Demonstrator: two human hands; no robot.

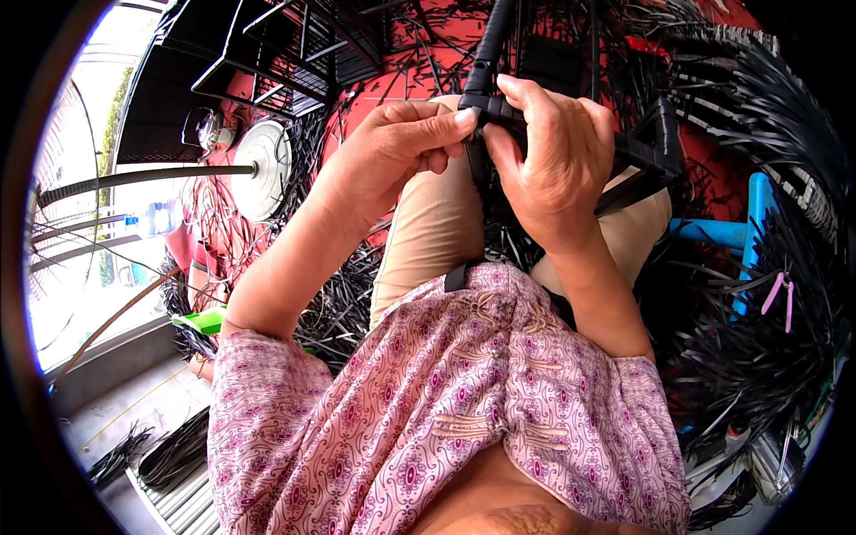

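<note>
A black frame (482, 67) wrapped in flat black strips rises between my knees, with a joint where bars meet. At this joint my left hand (392, 147) is closed in a pinch, its thumb tip touching the wrapping. What lies between those fingertips is too small to make out. My right hand (560, 160) curls over the joint from the right, with thumb and index finger gripping the wrapped bar. More of the frame, a dark corner (658, 147), shows beyond the right hand.
Loose black strips (758, 357) heap at the right, around a blue stool-like piece (744, 234). Black racks (285, 62) stand far left on the red floor (406, 76). Nearer left are a round grey base with a pole (267, 169), a clear bottle (160, 217) and a green object (203, 319).
</note>
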